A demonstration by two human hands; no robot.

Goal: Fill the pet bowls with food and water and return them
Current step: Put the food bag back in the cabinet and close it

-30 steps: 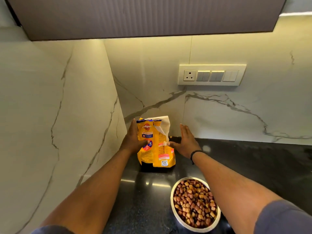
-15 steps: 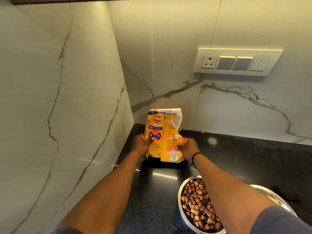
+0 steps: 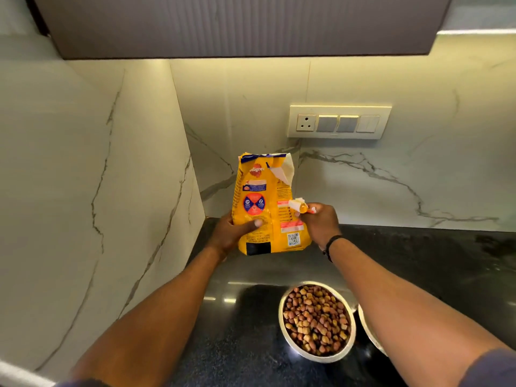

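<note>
A yellow pet food bag (image 3: 265,202) with a torn open top is upright in the counter's back left corner. My left hand (image 3: 233,233) grips its lower left side, thumb across the front. My right hand (image 3: 318,223) is closed at the bag's right edge, pinching a small rolled yellow and white strip (image 3: 300,205) of packaging. A steel bowl (image 3: 317,321) full of brown kibble sits on the black counter (image 3: 418,263) below my right forearm. The rim of a second steel bowl (image 3: 365,328) shows just right of it, mostly hidden by my arm.
Marble walls close the corner at left and behind. A switch and socket panel (image 3: 339,122) is on the back wall, and a dark overhead cabinet (image 3: 237,23) hangs above. The black counter stretches to the right.
My left hand went from the bag's upper left side to gripping its lower left, and my right hand closed on the strip at its right edge. The bag now looks raised.
</note>
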